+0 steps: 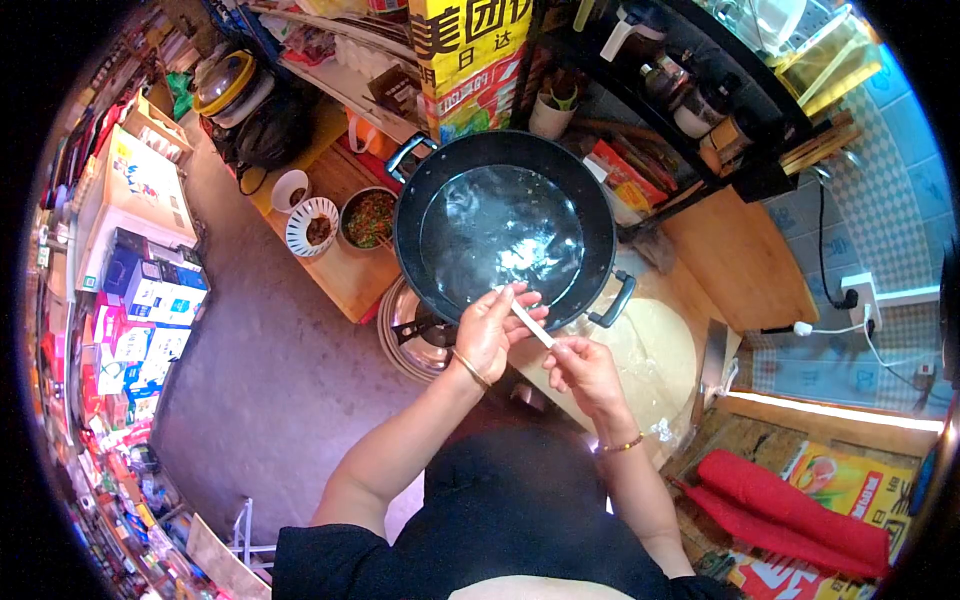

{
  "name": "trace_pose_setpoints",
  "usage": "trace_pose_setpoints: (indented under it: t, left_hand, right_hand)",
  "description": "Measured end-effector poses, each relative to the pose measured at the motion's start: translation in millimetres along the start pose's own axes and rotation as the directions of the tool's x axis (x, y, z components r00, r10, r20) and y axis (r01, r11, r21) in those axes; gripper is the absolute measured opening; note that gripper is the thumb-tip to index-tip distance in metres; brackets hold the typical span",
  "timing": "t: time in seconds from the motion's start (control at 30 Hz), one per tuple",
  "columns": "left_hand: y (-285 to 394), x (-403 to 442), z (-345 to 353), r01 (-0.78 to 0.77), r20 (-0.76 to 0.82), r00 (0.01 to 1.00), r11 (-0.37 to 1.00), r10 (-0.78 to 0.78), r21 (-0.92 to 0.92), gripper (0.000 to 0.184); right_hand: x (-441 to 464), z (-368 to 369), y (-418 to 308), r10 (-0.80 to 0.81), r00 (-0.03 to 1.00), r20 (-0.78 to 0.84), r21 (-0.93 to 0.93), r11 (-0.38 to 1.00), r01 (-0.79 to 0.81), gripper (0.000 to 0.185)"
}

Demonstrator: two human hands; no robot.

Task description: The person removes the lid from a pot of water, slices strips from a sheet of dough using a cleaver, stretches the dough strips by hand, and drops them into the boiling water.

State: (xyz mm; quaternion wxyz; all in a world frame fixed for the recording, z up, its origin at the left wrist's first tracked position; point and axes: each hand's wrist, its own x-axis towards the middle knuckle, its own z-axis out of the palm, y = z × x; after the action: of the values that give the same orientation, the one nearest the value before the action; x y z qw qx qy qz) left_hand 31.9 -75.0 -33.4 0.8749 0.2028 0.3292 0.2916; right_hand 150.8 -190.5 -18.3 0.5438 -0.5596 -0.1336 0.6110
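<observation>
A short white strip (532,326), dough by its look, runs slantwise between my two hands over the near rim of a black wok (408,245). My left hand (492,328) has its palm turned up, with the strip's upper end by its thumb and fingers. With thumb and fingertips, my right hand (585,372) pinches the lower end. Dark, shiny liquid (500,225) fills much of the wok. Below and right of the wok, partly hidden by my right hand and arm, lies a wide pale sheet of dough (655,350).
Left of the wok, a dark bowl of chopped food (368,218), a striped bowl (312,228) and a small white bowl (291,190) stand on a wooden board. A metal lid (415,345) sits under the wok's left side. Wok handles (615,298) stick out. A red cloth roll (790,510) lies lower right.
</observation>
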Motion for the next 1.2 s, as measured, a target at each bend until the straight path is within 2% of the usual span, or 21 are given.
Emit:
trace_pose_setpoints:
  t: [0.03,0.07,0.13,0.2,0.27,0.4,0.6,0.63,0.67,0.7,0.73,0.77,0.8,0.87,0.93,0.97,1.0,1.07,1.13,1.17,1.2]
  left_hand:
    - [-2,-1,3,0.010,0.035,0.999,0.997,-0.007,-0.075,0.033]
    - [-7,0,2,0.173,0.100,0.983,0.953,-0.152,-0.247,0.033]
    - [-15,-2,-3,0.287,0.129,0.957,0.916,-0.261,-0.280,0.031]
    - [-9,4,-7,0.136,0.030,0.991,0.950,-0.132,-0.282,0.028]
    - [10,15,-14,0.011,0.000,1.000,0.989,-0.011,-0.147,0.029]
    - [51,35,-16,-0.070,0.047,0.997,0.997,0.068,0.040,0.036]
    - [82,83,-17,-0.102,0.156,0.986,0.944,0.054,0.315,0.040]
    - [85,90,-16,-0.064,0.111,0.993,0.932,0.026,0.358,0.038]
    - [85,107,-27,-0.021,0.169,0.984,0.894,-0.061,0.447,0.034]
    - [89,115,-30,0.070,0.106,0.982,0.818,-0.158,0.570,0.035]
    - [98,114,-25,0.136,0.005,0.976,0.628,-0.217,0.766,0.041]
    - [103,113,-26,0.117,-0.082,0.991,0.398,-0.104,0.910,0.044]
    - [111,117,-28,0.088,-0.088,0.996,0.022,-0.014,0.996,0.042]
    - [107,107,-42,-0.127,0.053,0.963,0.274,0.265,0.953,0.037]
    - [94,63,-40,-0.472,0.160,0.846,0.575,0.508,0.669,0.031]
    - [84,46,-45,-0.550,0.142,0.786,0.576,0.602,0.604,0.028]
    - [72,22,-43,-0.566,0.060,0.742,0.575,0.668,0.591,0.028]
    - [30,-14,-58,-0.518,-0.139,0.684,0.610,0.716,0.600,0.029]
    - [-29,-25,-105,-0.446,-0.250,0.710,0.695,0.658,0.564,0.030]
    - [-62,-34,-121,-0.329,-0.308,0.694,0.667,0.651,0.668,0.030]
    - [-92,-46,-125,-0.194,-0.304,0.681,0.564,0.666,0.803,0.029]
  right_hand:
    - [1,0,1,-0.001,1.000,0.023,0.059,0.998,-0.001,0.018]
    - [2,1,1,-0.003,0.999,0.047,0.117,0.993,-0.002,0.020]
    - [4,4,-1,-0.003,0.998,0.070,0.098,0.995,-0.003,0.021]
    - [3,6,-2,-0.004,0.996,0.088,0.084,0.997,-0.003,0.022]
    - [-1,3,-4,0.003,0.996,0.085,0.005,1.000,-0.003,0.026]
    - [3,-1,-16,-0.047,0.991,0.128,-0.021,0.999,0.050,0.029]
    - [45,-11,-39,-0.079,0.993,0.082,-0.106,0.990,0.088,0.029]
    - [52,-12,-40,-0.079,0.996,0.035,-0.099,0.992,0.082,0.030]
    - [60,-16,-40,-0.083,0.995,0.047,-0.090,0.992,0.087,0.031]
    - [64,-20,-41,-0.101,0.995,-0.007,-0.172,0.980,0.098,0.030]
    - [64,-24,-40,-0.125,0.991,-0.050,-0.256,0.961,0.108,0.030]
    - [63,-36,-40,-0.188,0.977,-0.101,-0.447,0.886,0.124,0.029]
    - [63,-51,-39,-0.269,0.954,-0.133,-0.618,0.775,0.133,0.029]
    - [46,-83,-27,-0.453,0.882,-0.129,-0.582,0.755,0.303,0.027]
    - [23,-128,-4,-0.527,0.831,-0.179,-0.592,0.732,0.336,0.027]
    - [14,-174,19,-0.522,0.835,-0.173,-0.685,0.673,0.279,0.027]
    - [6,-219,44,-0.519,0.837,-0.176,-0.768,0.604,0.213,0.027]
    - [-32,-277,80,-0.415,0.838,-0.353,-0.705,0.707,0.053,0.029]
    - [-64,-331,109,-0.488,0.726,-0.484,-0.821,0.541,-0.184,0.031]
    - [-79,-339,113,-0.519,0.679,-0.520,-0.819,0.529,-0.222,0.033]
    - [-84,-361,124,-0.518,0.671,-0.531,-0.814,0.533,-0.232,0.033]
